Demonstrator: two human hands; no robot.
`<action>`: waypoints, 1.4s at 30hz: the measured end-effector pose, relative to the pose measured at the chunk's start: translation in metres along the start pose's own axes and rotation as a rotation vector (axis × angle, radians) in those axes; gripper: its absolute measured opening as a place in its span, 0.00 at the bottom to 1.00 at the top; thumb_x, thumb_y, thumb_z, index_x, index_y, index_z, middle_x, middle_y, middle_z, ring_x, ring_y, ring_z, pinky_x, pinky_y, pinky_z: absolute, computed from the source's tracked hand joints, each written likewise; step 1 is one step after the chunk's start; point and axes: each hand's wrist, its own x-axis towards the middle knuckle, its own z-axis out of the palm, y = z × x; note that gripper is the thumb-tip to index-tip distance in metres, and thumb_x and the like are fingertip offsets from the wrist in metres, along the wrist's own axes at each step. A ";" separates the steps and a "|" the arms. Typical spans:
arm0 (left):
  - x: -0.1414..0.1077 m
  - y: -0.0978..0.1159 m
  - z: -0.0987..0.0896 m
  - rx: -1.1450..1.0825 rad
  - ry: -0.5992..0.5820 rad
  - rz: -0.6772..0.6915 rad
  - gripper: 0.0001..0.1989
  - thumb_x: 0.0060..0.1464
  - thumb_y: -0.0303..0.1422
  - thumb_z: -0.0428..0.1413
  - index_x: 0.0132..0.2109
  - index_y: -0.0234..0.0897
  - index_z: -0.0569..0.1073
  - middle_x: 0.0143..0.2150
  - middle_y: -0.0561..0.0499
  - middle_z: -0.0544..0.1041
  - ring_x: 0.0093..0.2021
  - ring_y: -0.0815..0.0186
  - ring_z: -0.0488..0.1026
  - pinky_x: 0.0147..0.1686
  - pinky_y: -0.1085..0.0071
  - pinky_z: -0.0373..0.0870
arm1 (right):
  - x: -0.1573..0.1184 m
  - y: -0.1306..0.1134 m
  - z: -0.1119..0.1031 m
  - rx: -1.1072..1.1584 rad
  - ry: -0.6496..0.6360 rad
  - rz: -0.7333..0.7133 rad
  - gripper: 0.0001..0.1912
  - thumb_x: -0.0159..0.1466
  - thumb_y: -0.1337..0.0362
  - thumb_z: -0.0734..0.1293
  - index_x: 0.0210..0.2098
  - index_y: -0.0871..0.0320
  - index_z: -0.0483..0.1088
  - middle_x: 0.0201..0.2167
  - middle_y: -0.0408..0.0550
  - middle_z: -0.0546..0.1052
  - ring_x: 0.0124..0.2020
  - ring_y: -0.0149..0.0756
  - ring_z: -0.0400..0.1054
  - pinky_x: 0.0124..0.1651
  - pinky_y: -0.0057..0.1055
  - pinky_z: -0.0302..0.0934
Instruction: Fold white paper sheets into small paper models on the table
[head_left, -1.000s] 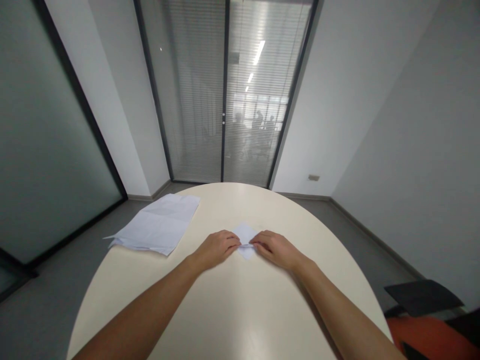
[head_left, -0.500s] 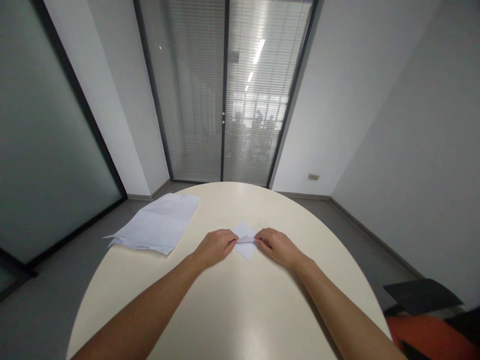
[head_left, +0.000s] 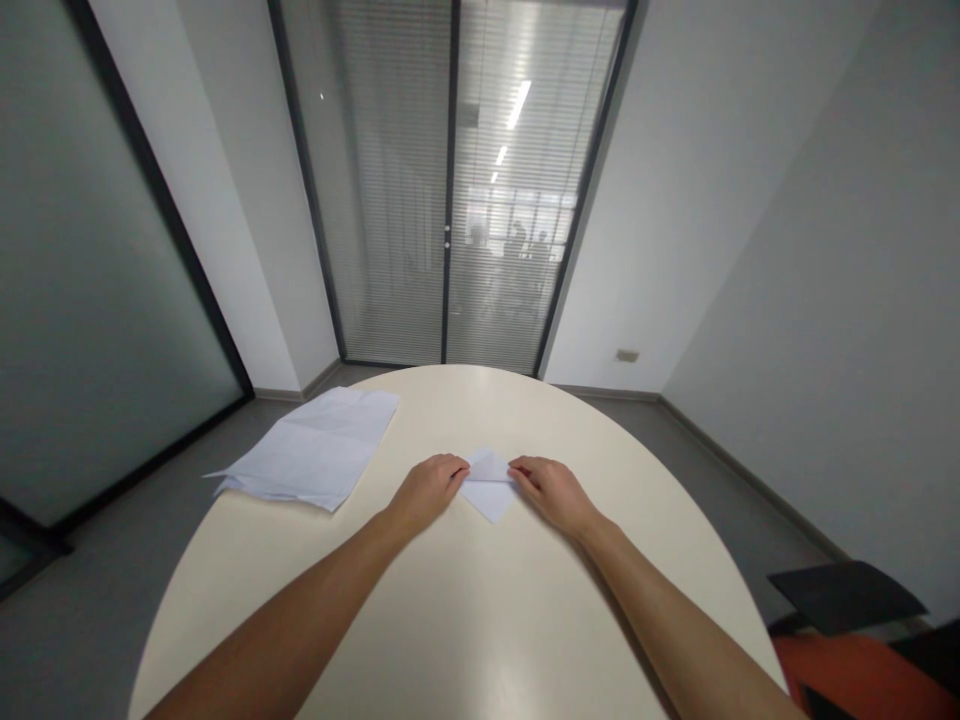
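Note:
A small folded sheet of white paper (head_left: pixel 489 496) lies on the table between my two hands, one corner pointing toward me and a flap lying along its upper half. My left hand (head_left: pixel 431 488) pinches the paper's left corner between thumb and fingers. At the opposite corner, my right hand (head_left: pixel 551 490) is closed on the paper in the same way. A straight crease runs across from one hand to the other. The fingertips partly cover both side corners.
The round cream table (head_left: pixel 450 620) carries a stack of white paper sheets (head_left: pixel 315 450) at its far left, slightly over the edge. An orange and black chair (head_left: pixel 855 665) stands at the lower right. Beyond the table is a glass partition with blinds (head_left: pixel 390 200).
The raised flap between my hands now lies flatter toward the far side, so more of the near half shows. My left hand has shifted slightly left.

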 end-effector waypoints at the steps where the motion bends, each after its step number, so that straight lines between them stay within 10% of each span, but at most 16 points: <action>1: 0.000 0.000 0.000 -0.001 0.007 -0.009 0.10 0.66 0.30 0.51 0.45 0.35 0.77 0.42 0.47 0.80 0.44 0.61 0.76 0.48 0.66 0.70 | 0.000 0.000 0.001 0.016 0.013 0.006 0.18 0.72 0.56 0.57 0.46 0.54 0.76 0.40 0.49 0.81 0.41 0.41 0.74 0.44 0.33 0.63; 12: 0.003 0.003 0.001 -0.051 0.014 -0.164 0.15 0.61 0.23 0.54 0.53 0.37 0.73 0.46 0.46 0.80 0.45 0.62 0.77 0.49 0.66 0.72 | 0.005 0.000 0.008 0.065 0.031 -0.044 0.20 0.71 0.65 0.56 0.57 0.54 0.73 0.41 0.51 0.80 0.42 0.42 0.73 0.47 0.34 0.63; 42: -0.002 0.004 -0.003 0.073 -0.094 0.118 0.15 0.58 0.23 0.54 0.48 0.41 0.81 0.48 0.48 0.79 0.50 0.59 0.71 0.54 0.61 0.69 | 0.002 -0.011 0.008 -0.087 -0.026 -0.180 0.21 0.68 0.69 0.58 0.57 0.57 0.73 0.56 0.54 0.75 0.56 0.44 0.67 0.60 0.43 0.60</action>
